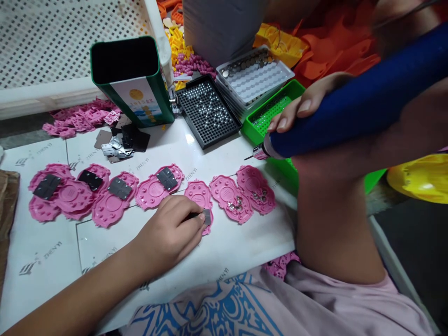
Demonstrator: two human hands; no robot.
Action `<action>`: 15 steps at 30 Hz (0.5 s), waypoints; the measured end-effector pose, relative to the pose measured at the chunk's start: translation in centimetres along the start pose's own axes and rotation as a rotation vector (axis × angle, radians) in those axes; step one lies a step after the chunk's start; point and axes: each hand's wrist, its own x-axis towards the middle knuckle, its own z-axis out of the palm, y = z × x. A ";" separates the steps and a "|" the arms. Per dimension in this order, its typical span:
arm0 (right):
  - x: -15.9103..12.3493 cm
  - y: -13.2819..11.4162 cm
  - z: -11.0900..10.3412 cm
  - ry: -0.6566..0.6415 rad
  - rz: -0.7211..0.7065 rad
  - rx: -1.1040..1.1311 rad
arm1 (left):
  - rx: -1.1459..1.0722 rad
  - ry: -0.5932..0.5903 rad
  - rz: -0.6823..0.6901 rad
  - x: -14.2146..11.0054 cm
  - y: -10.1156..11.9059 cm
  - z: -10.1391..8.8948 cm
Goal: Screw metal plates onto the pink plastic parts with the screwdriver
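My left hand point(178, 226) is closed with its fingertips on a small dark square plate point(206, 216), which lies on the lower end of a pink plastic shell point(198, 192). My right hand point(310, 102) grips a blue electric screwdriver point(350, 98), held above the table with its thin bit pointing left. To the right of my left hand lie two pink shells point(231, 198) with small metal parts in them. On the left, several more pink shells point(108, 205) form a row, some bearing dark plates point(119, 188).
Behind the row stand a green tin point(142, 100), a black perforated tray point(210, 112) of screws, clear trays point(245, 77) and a green bin point(257, 130). Loose plates point(135, 137) and pink parts point(82, 116) are piled near the white crate point(70, 91). A yellow piece point(420, 177) is at right.
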 end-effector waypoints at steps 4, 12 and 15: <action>-0.1 -0.3 1.3 0.062 -0.114 0.119 | -0.016 0.022 0.003 -0.1 -0.1 0.0; 3.8 1.0 3.3 0.054 -0.169 0.034 | -0.025 0.097 0.008 -0.1 -0.3 0.2; 5.4 2.3 4.1 0.123 -0.161 -0.012 | -0.021 0.129 0.013 0.0 -0.3 0.2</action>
